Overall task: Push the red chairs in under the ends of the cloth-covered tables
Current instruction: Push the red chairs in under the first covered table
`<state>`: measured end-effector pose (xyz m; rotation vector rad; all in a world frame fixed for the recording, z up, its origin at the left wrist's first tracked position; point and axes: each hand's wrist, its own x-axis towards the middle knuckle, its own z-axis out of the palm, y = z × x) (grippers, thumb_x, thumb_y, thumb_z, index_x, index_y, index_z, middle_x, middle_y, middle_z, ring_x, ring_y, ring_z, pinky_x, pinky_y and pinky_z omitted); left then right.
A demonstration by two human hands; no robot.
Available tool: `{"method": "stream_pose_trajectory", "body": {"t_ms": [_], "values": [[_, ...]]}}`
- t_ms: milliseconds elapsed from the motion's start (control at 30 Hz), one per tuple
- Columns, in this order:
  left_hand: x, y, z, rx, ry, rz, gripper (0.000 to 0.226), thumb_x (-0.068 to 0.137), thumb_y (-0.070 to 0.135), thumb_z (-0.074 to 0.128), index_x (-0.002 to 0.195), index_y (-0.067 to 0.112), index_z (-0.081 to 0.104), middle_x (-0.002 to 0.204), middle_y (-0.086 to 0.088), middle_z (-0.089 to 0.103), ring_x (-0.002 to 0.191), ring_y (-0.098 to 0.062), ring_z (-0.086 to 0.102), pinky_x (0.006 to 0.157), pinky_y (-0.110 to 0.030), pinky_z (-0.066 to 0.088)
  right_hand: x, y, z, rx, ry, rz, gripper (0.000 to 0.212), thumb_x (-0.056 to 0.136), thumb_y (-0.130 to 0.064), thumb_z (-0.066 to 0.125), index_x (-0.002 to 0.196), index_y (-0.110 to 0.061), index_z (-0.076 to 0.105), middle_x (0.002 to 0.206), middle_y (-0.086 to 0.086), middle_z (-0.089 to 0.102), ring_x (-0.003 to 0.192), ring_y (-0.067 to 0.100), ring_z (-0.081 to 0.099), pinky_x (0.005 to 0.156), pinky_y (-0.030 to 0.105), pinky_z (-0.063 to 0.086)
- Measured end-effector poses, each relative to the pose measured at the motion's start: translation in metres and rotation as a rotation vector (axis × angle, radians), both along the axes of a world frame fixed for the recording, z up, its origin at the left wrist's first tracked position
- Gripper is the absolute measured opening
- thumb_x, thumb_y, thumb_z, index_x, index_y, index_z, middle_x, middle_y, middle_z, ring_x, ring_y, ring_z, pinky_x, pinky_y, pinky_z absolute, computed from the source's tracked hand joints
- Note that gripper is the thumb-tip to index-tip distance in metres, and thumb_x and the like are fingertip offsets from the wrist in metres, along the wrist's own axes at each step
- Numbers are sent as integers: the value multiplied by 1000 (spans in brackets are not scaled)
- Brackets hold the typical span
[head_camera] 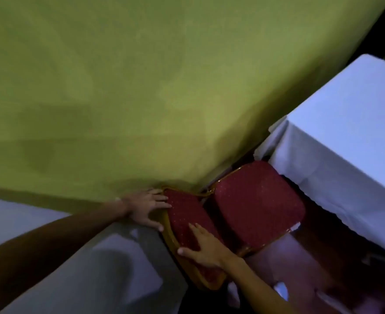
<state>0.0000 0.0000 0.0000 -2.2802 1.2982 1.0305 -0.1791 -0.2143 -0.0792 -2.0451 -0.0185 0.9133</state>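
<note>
Firstly, left fingers (162, 198): straight and spread, flat on the padded upper end of the backrest (184, 214); thumb on the gold frame edge; nothing enclosed.
Right fingers (197, 232): straight, flat on the same padding lower down; thumb stretched across the frame; no curl round it.
Left hand (145, 206): against the green hem; forearm cut off at the left edge.
Right hand (206, 248): forearm runs out at the bottom edge.
Red chair (243, 223): at the corner of the green-clothed table (141, 87); seat (262, 196) exposed in the gap between it and the white-clothed table (345, 132).
Hidden: chair legs, both table bases.
Hard to make out: picture dim and blurred; floor (305, 264) dark; white drape (96, 268) at lower left shadowed, its table cannot be told.
</note>
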Motion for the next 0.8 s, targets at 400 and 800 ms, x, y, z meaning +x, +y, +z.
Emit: {"method": "stream_pose_trajectory", "body": {"t_ms": [400, 800], "values": [[32, 1, -43, -91, 54, -209, 101, 66, 97, 29, 151, 42, 23, 160, 4, 23, 149, -20, 13, 121, -44, 0, -18, 34, -6, -51, 69, -49, 112, 70, -98, 26, 155, -35, -12, 167, 1, -9, 153, 27, 2, 122, 52, 13], [20, 6, -66, -232, 81, -222, 101, 67, 95, 40, 147, 33, 39, 152, -2, 41, 143, -30, 31, 118, -51, 16, -44, 46, -18, -92, 1, -85, 102, 76, -93, 15, 154, -35, -16, 166, 2, -10, 152, 32, -1, 119, 59, 11]]}}
